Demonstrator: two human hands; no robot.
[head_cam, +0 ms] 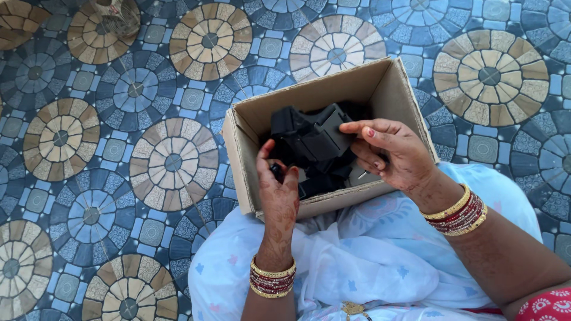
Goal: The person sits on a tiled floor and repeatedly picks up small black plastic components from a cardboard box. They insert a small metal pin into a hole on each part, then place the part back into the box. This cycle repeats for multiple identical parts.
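Cardboard box (250,122), one; both hands (276,193) (389,151) on black plastic parts (312,139).

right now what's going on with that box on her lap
A person sits on a patterned tiled floor with an open cardboard box resting on their lap, which is covered in light blue cloth. Both hands are inside the box among black plastic parts. The left hand pinches a small black piece, while the right hand touches the larger black parts with its fingertips. Both wrists wear red and gold bangles.
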